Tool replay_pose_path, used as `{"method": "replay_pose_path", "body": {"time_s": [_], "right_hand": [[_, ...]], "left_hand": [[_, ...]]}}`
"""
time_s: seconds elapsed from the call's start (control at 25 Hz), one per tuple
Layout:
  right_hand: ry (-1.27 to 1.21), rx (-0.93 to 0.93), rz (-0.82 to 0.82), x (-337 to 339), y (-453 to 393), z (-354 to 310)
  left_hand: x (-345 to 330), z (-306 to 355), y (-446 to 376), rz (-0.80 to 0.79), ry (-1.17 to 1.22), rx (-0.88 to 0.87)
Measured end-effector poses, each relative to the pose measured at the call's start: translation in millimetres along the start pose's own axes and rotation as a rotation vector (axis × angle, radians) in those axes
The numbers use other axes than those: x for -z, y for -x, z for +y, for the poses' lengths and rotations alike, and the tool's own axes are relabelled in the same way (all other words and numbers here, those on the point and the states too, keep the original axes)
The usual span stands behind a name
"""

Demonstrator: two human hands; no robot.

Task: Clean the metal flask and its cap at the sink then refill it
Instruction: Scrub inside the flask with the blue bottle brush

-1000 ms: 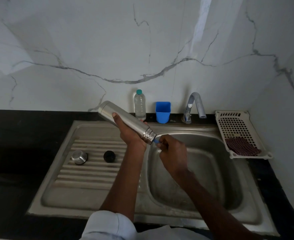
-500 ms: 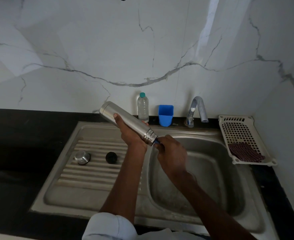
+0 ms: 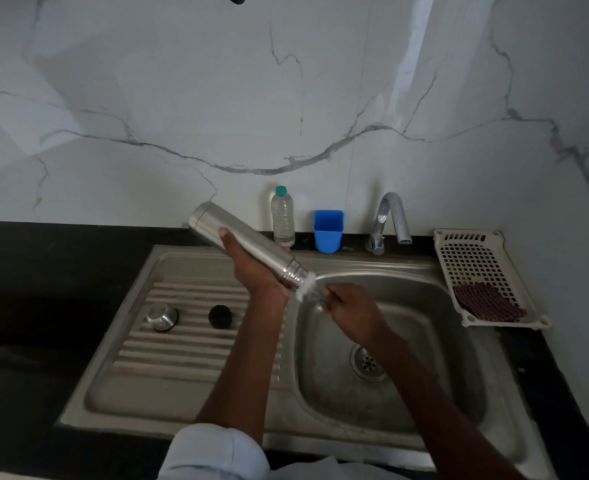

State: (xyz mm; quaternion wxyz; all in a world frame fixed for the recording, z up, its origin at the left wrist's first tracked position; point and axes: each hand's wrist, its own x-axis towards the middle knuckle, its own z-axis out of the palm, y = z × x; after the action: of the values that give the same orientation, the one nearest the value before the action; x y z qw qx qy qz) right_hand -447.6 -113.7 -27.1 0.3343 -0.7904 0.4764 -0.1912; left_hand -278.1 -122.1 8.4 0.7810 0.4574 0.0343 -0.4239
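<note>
We see the metal flask (image 3: 248,248) held tilted over the edge between drainboard and basin, base up toward the back left, threaded mouth down toward the right. The left hand (image 3: 251,268) has its grip closed round the flask's body from below, about mid-length, thumb on the upper side; base and neck stick out either side of the grip. At the mouth, white bristles of a bottle brush (image 3: 306,288) show just outside the opening, touching the rim. The right hand (image 3: 350,311) pinches the brush's blue handle just beside the mouth, fingers curled; most of the handle is hidden in that grip. Both hands are over the sink (image 3: 424,341), the right one above the basin with the drain below it. On the ribbed drainboard to the left lie the steel cap (image 3: 162,317) and a black stopper (image 3: 220,317), near each other but apart, well clear of the flask. Behind, on the black counter (image 3: 43,271) against the marble wall: a clear plastic bottle (image 3: 282,216), a blue cup (image 3: 328,231), the tap (image 3: 390,223). At right, a white perforated tray (image 3: 473,258) holds a dark red scrub cloth (image 3: 487,304).
</note>
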Motion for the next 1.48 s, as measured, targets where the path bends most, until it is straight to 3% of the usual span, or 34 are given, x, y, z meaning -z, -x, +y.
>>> {"method": "replay_pose_path", "body": {"time_s": [0.12,0.28,0.4,0.52,0.68,0.84,1.0,1.16,1.24,1.36,1.48], "right_hand": [[-0.006,0.055,0.035,17,1,16],[-0.012,-0.059,0.073,37,32,37],[0.121,0.059,0.252,-5,7,3],[0.064,0.146,0.342,4,7,24],[-0.098,-0.099,0.372,17,32,55],[-0.052,-0.015,0.357,-1,9,25],[-0.065,-0.148,0.187,28,37,70],[-0.098,-0.202,0.159,30,52,102],[-0.237,-0.290,0.202,29,57,104],[-0.463,-0.262,0.293,26,65,99],[-0.581,-0.243,0.253,23,61,91]], "left_hand": [[4,11,-16,-0.010,0.074,-0.014],[9,31,-20,0.123,0.181,-0.030],[-5,5,-5,0.229,0.082,0.057],[-11,10,-15,0.220,0.080,0.074],[-7,16,-31,0.276,0.137,0.069],[-10,-6,-20,0.204,0.040,0.086],[0,18,-36,0.112,0.097,-0.018],[19,27,-54,0.044,0.029,-0.167],[24,28,-58,-0.015,-0.041,-0.257],[21,27,-42,-0.087,-0.213,-0.369],[10,14,-20,-0.277,-0.409,-0.431]]}}
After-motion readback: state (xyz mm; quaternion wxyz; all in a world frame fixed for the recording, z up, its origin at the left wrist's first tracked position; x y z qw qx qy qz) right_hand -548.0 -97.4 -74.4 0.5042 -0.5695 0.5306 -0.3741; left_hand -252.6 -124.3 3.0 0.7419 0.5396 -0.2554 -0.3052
